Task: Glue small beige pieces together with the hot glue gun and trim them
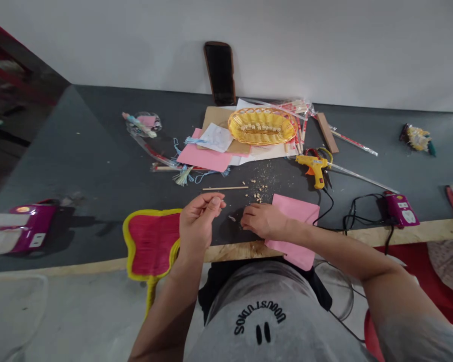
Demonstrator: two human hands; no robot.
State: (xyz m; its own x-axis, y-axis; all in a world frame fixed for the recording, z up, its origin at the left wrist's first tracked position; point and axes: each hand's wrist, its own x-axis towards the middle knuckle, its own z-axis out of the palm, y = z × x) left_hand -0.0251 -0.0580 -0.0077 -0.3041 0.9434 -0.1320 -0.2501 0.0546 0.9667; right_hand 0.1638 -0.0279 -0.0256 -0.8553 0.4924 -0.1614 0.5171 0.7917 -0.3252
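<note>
My left hand (pixel 201 217) is closed in a pinch above the table, thumb against the fingers; whatever sits between them is too small to name. My right hand (pixel 263 220) rests on the table with its fingers curled down, their tips hidden. Just beyond it lie small pale wood-coloured bits (pixel 259 193) with crumbs scattered around. A thin wooden stick (pixel 225 188) lies past my left hand. Pink paper (pixel 292 208) lies under my right forearm, hanging over the table edge. A red fan with a yellow rim (pixel 153 241) is beside my left forearm.
A yellow woven basket (pixel 236 131) with a row of small pale pieces stands on papers at the back. At right are a yellow glue gun (pixel 314 168), its cord and a purple power box (pixel 402 209). A phone (pixel 220 73) leans on the wall. Blue tassels (pixel 184 176) lie left.
</note>
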